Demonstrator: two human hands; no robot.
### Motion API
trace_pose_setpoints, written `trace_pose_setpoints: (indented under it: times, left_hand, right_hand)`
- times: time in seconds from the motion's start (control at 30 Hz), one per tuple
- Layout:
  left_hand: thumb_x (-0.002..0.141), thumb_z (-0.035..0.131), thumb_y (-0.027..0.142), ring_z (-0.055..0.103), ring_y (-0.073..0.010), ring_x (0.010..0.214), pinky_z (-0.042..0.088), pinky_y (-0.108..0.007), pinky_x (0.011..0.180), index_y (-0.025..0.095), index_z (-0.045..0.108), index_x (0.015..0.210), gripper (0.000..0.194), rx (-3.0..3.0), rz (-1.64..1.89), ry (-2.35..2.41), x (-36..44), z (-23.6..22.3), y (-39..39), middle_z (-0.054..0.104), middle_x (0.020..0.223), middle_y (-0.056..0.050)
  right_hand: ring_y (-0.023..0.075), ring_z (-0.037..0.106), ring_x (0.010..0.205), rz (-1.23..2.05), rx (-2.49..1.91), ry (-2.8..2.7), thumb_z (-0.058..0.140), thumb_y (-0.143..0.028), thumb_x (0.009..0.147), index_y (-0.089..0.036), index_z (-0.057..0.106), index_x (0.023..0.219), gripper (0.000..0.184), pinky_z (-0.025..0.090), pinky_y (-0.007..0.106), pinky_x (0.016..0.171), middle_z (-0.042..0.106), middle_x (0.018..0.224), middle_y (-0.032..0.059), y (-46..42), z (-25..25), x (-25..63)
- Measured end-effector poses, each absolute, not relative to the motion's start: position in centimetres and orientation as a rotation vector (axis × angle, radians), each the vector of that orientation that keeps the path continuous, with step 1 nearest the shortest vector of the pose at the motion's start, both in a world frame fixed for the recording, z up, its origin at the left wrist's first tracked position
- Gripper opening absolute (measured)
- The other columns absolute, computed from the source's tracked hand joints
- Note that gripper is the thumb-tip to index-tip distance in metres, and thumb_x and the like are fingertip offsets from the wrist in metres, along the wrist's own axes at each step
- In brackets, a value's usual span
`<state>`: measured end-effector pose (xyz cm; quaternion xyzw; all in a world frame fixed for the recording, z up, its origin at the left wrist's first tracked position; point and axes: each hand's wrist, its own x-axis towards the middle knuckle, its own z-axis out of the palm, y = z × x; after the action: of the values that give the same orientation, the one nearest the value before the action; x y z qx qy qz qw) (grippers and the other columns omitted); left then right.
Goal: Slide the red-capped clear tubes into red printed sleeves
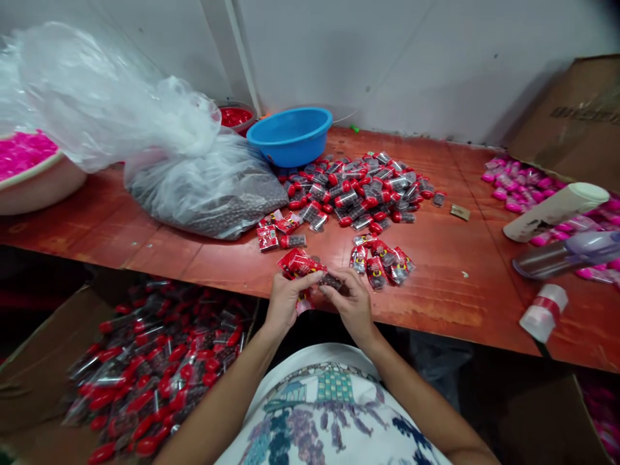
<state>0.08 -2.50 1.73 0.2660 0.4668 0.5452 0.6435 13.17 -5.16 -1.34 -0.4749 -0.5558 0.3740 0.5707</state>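
Both hands [289, 298] [352, 302] grasp a small dark-filled tube [331, 282] at the near edge of the table [426, 290], bare surface to the right.

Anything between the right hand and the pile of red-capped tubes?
Yes: a small cluster of red packets lies just beyond the right hand, partly across the direct way to the pile.

At centre, the hands [317, 294] hold a small dark container [332, 282] and red packets [296, 261] over the tabletop [426, 284].
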Motion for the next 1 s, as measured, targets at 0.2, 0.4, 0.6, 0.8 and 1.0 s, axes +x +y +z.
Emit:
trace_pose_setpoints:
  times: [0.2,0.4,0.6,0.8,1.0]
  left_hand:
    - [0.056,0.081,0.015,0.056,-0.0075,0.051,0.047,-0.018,0.050,0.015,0.066,0.098,0.044,0.667,1.253,0.989,-0.3,2.2,-2.5,0.067,0.072,0.001]
    - [0.057,0.081,0.016,0.056,-0.0087,0.048,0.047,-0.019,0.047,0.014,0.063,0.108,0.054,0.698,1.145,0.986,-0.5,2.9,-2.5,0.066,0.070,0.000]
    - [0.055,0.082,0.019,0.057,-0.0094,0.050,0.046,-0.020,0.045,0.014,0.062,0.110,0.059,0.717,1.153,1.064,-1.1,3.2,-1.7,0.068,0.076,-0.002]
    - [0.054,0.083,0.019,0.064,-0.0155,0.059,0.049,-0.023,0.048,0.013,0.062,0.110,0.060,0.685,0.991,1.066,-0.3,2.6,-2.2,0.070,0.079,-0.005]
    - [0.060,0.081,0.023,0.059,-0.0110,0.053,0.046,-0.020,0.044,0.012,0.065,0.101,0.045,0.679,1.155,1.117,-0.3,2.3,-2.3,0.070,0.079,-0.005]
  right_hand:
    - [0.0183,0.062,0.090,0.981,-1.129,-1.144,0.071,-0.028,0.076,-0.026,0.066,0.100,0.025,0.052,0.034,0.082,0.062,0.098,0.0025,-5.6,-1.0,12.5]
    - [0.0157,0.065,0.066,1.394,-1.081,-0.887,0.073,-0.035,0.074,-0.026,0.057,0.108,0.039,0.056,0.029,0.059,0.067,0.087,-0.0006,-5.6,-0.7,12.3]
    - [0.0204,0.057,0.109,1.253,-1.020,-1.297,0.063,-0.029,0.082,-0.030,0.057,0.125,0.043,0.047,0.036,0.095,0.058,0.119,0.0037,-4.8,-0.5,13.8]
    - [0.0166,0.064,0.083,1.483,-0.934,-1.107,0.070,-0.026,0.075,-0.030,0.060,0.116,0.042,0.055,0.033,0.076,0.059,0.110,0.0022,-4.3,-0.7,14.1]
    - [0.0144,0.065,0.066,1.596,-0.938,-0.896,0.073,-0.028,0.071,-0.025,0.058,0.112,0.044,0.055,0.028,0.065,0.067,0.073,-0.0031,-4.2,-0.9,14.7]
